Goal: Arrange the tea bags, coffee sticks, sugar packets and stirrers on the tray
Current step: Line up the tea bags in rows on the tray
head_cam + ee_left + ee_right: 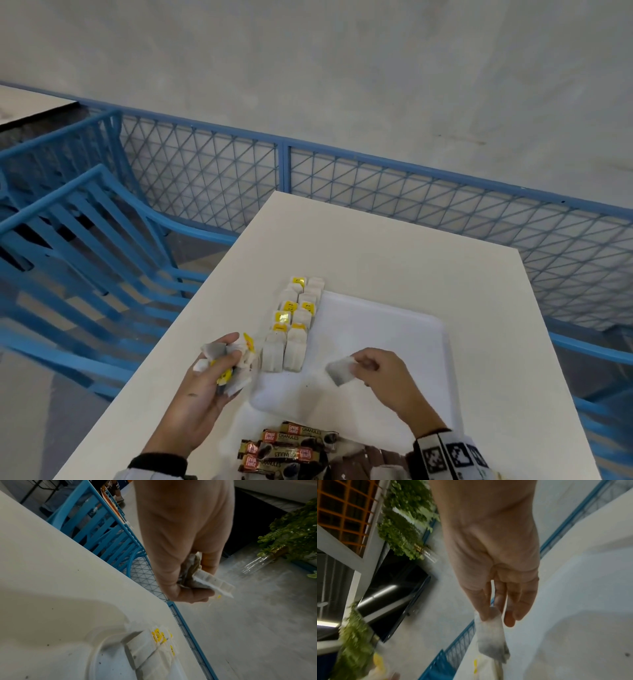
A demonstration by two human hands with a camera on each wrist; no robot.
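Observation:
A white tray (404, 329) lies on the cream table (411, 246). Two rows of tea bags (294, 329) with yellow tags run along the tray's left edge. My left hand (219, 366) hovers just left of the tray and grips a bunch of tea bags (236, 363); the left wrist view shows them bunched in the curled fingers (193, 595). My right hand (363, 366) is over the tray's near part and pinches one tea bag (340, 370) between thumb and fingers (486, 609), the bag (491, 635) hanging down. Coffee sticks (287, 448) lie at the near edge.
Brown packets (359, 459) sit beside the coffee sticks at the near edge. Blue chairs (85, 240) stand left of the table. A blue mesh fence (376, 192) runs behind it. The table's edges drop off on the left and far sides.

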